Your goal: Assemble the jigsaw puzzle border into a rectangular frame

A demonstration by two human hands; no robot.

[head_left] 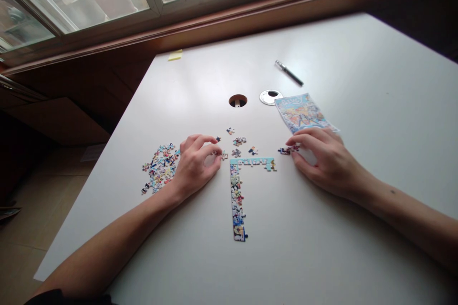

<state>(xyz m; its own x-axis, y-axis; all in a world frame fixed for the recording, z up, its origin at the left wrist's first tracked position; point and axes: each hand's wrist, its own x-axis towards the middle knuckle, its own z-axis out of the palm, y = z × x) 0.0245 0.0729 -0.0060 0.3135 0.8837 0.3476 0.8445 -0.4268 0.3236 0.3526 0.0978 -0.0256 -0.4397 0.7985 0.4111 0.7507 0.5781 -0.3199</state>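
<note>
My left hand (196, 164) rests on the table with thumb and index finger curled around a small puzzle piece (224, 155); the fingers partly cover it. My right hand (318, 157) pinches a short strip of joined puzzle pieces (285, 151) lying on the table. Between the hands is a corner-shaped section of joined border pieces (237, 200), with a light blue top row and a longer left column. Loose puzzle pieces (239, 141) lie just above that row. Left of my left hand spreads a pile of puzzle pieces (161, 169), partly hidden by the hand.
A colourful picture sheet (300, 110) lies beyond my right hand, partly under its fingers. Behind are a round cable hole (238, 100), a ring-shaped cover (268, 97) and a dark pen (289, 73). A yellow sticky note (175, 55) sits at the white table's (200, 76) far edge, near the window.
</note>
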